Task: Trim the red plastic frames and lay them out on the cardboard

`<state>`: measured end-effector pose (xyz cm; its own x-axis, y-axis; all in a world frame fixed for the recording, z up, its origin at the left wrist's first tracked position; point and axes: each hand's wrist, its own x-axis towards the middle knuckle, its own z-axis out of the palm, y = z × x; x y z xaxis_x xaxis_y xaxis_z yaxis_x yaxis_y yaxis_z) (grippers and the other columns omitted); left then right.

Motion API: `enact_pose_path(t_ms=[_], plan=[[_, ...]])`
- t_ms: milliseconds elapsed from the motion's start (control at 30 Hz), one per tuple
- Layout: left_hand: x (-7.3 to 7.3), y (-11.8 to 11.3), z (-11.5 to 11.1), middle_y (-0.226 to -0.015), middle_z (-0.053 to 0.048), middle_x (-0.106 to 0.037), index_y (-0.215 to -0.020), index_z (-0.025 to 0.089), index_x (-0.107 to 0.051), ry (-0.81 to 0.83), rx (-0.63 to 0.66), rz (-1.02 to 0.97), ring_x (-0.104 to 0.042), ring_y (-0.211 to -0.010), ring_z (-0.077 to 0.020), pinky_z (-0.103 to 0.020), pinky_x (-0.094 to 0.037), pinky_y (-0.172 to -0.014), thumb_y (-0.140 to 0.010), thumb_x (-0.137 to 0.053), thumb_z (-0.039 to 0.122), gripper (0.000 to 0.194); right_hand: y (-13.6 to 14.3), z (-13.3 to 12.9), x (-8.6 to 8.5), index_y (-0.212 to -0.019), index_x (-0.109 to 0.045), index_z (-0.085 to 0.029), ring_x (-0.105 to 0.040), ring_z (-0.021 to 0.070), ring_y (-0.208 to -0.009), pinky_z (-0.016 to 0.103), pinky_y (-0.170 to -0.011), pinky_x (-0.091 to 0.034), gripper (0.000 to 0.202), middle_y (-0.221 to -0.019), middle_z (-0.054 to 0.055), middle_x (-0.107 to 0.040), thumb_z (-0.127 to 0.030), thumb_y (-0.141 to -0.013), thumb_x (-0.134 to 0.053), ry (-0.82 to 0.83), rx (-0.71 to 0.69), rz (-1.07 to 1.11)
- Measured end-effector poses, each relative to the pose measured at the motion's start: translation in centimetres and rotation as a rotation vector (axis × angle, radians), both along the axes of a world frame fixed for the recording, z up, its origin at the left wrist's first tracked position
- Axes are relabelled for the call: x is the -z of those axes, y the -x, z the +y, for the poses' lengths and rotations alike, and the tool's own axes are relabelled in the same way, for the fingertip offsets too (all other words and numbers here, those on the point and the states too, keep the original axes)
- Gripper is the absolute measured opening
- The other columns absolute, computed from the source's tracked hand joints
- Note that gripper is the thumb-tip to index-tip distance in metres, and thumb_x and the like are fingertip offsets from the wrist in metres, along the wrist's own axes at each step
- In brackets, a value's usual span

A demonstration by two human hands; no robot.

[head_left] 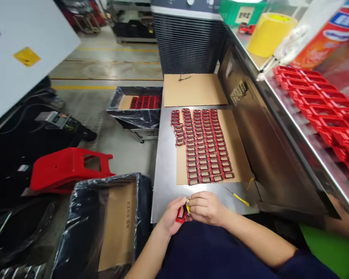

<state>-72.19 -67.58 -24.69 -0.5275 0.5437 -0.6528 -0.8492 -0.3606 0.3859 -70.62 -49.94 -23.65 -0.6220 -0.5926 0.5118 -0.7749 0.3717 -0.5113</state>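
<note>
Close to my body, at the table's near edge, my left hand (173, 214) grips a red plastic frame (180, 215) with a rectangular opening. My right hand (207, 207) is closed beside it, fingers pinched on a small yellow thing (187, 207) against the frame. Its exact kind is hidden by the fingers. Beyond my hands, rows of red and black frames (203, 145) lie on a cardboard sheet (182, 170) on the metal table (165, 162). To the right, a thin-tipped tool with a yellow handle (241, 199) rests on the metal.
Left of the table stand a lined bin (136, 228) with cardboard inside and a farther bin (113, 110) holding red frames. A red stool (69, 166) lies tipped over. On the right, a raised metal shelf (301, 133) bears more red frames, a tape roll (269, 35) and a spray can (327, 37).
</note>
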Motion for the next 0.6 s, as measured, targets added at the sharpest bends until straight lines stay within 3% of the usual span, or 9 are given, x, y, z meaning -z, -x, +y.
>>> enact_pose_path(t_ms=[100,200,300,400,467,533,600], plan=[[-1.2,1.3,2.3,-0.065,-0.001,-0.062,-0.082,0.012,-0.066,0.085,0.116,0.095,-0.054,-0.049,-0.0093,-0.019,-0.044,-0.044,-0.061,-0.087,0.034,0.038,-2.9,2.2,-0.6,-0.104,-0.065,-0.02,-0.059,0.0205,-0.114,0.036,-0.1,-0.053,0.015,-0.114,0.007,-0.066,-0.018,-0.096,-0.053,0.149,0.273,-0.167],[-2.9,2.0,3.3,-0.075,0.0,-0.069,-0.086,0.013,-0.07,0.179,0.154,0.201,-0.053,-0.053,-0.0069,-0.018,-0.044,-0.05,-0.06,-0.089,0.03,0.036,-5.3,2.3,-1.3,-0.118,-0.058,-0.019,-0.061,0.0225,-0.111,0.036,-0.087,-0.058,0.03,-0.126,0.012,-0.058,-0.031,-0.092,-0.065,0.549,0.512,-0.713],[-4.3,2.0,3.6,-0.081,0.0,-0.072,-0.083,0.016,-0.075,0.285,0.211,0.41,-0.061,-0.068,-0.011,-0.02,-0.049,-0.066,-0.061,-0.088,0.025,0.028,-6.5,1.4,-1.7,-0.12,-0.056,-0.016,-0.064,0.0142,-0.081,0.025,-0.07,-0.058,0.049,-0.103,0.008,-0.064,-0.044,-0.085,-0.077,0.9,0.51,-1.148],[-5.0,1.6,3.4,-0.085,-0.002,-0.075,-0.085,0.019,-0.077,0.375,0.317,0.788,-0.067,-0.082,-0.0179,-0.028,-0.051,-0.08,-0.068,-0.081,0.026,0.019,-6.6,0.8,-1.9,-0.108,-0.061,-0.014,-0.061,0.01,-0.07,0.022,-0.069,-0.055,0.05,-0.085,0.003,-0.064,-0.046,-0.077,-0.084,1.01,0.492,-1.276],[-4.8,1.3,3.1,-0.087,-0.004,-0.075,-0.088,0.019,-0.076,0.378,0.376,0.917,-0.068,-0.082,-0.0194,-0.03,-0.052,-0.08,-0.072,-0.077,0.028,0.018,-6.5,0.6,-2.1,-0.104,-0.063,-0.013,-0.062,0.0109,-0.07,0.023,-0.068,-0.055,0.052,-0.082,0.002,-0.064,-0.047,-0.073,-0.087,1.027,0.472,-1.329],[-4.4,1.3,2.6,-0.087,-0.004,-0.074,-0.088,0.018,-0.075,0.337,0.396,0.87,-0.066,-0.077,-0.0179,-0.029,-0.052,-0.075,-0.072,-0.076,0.028,0.018,-6.4,0.4,-2.2,-0.099,-0.063,-0.013,-0.063,0.0124,-0.07,0.023,-0.066,-0.056,0.049,-0.08,0.002,-0.064,-0.049,-0.074,-0.085,1.036,0.471,-1.376],[-4.2,1.4,2.1,-0.09,-0.005,-0.072,-0.092,0.017,-0.072,0.207,0.344,0.641,-0.062,-0.069,-0.0158,-0.028,-0.05,-0.066,-0.073,-0.073,0.032,0.025,-6.4,0.4,-2.4,-0.097,-0.062,-0.012,-0.064,0.0132,-0.069,0.022,-0.061,-0.056,0.049,-0.08,0.003,-0.064,-0.049,-0.075,-0.084,1.062,0.512,-1.386]])
